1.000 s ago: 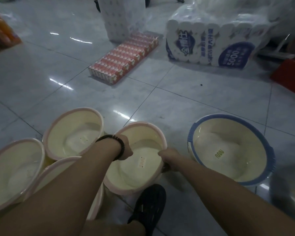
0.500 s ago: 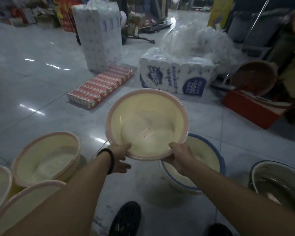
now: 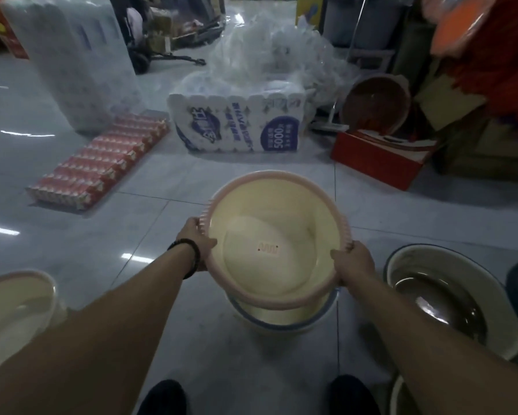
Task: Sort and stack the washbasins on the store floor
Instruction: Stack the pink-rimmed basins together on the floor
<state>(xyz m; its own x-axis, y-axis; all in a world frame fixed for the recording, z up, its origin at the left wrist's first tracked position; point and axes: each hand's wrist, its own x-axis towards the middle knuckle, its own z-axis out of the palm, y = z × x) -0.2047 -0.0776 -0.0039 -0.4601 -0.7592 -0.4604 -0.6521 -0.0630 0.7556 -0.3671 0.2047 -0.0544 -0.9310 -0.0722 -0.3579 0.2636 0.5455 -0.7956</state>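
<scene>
I hold a cream washbasin with a pink rim [image 3: 274, 235] in both hands, tilted toward me. My left hand [image 3: 196, 238] grips its left rim and my right hand [image 3: 353, 262] grips its right rim. Directly beneath it a cream basin with a blue rim [image 3: 284, 320] stands on the floor; only its near edge shows. Whether the two basins touch I cannot tell. Another pink-rimmed basin [image 3: 15, 298] sits at the far left. A dark-lined basin with a dark rim [image 3: 449, 298] sits to the right.
A toilet paper pack [image 3: 239, 124] lies ahead, a red carton pack [image 3: 102, 163] to its left, a tall wrapped bale [image 3: 72, 61] behind that. A red box [image 3: 377, 160] and brown basin [image 3: 377, 103] stand at the right. My shoes [image 3: 161, 396] are at the bottom edge.
I lifted the pink-rimmed basin off the floor at the left and carried it right and down over the blue-rimmed basin. My view swung right with it.
</scene>
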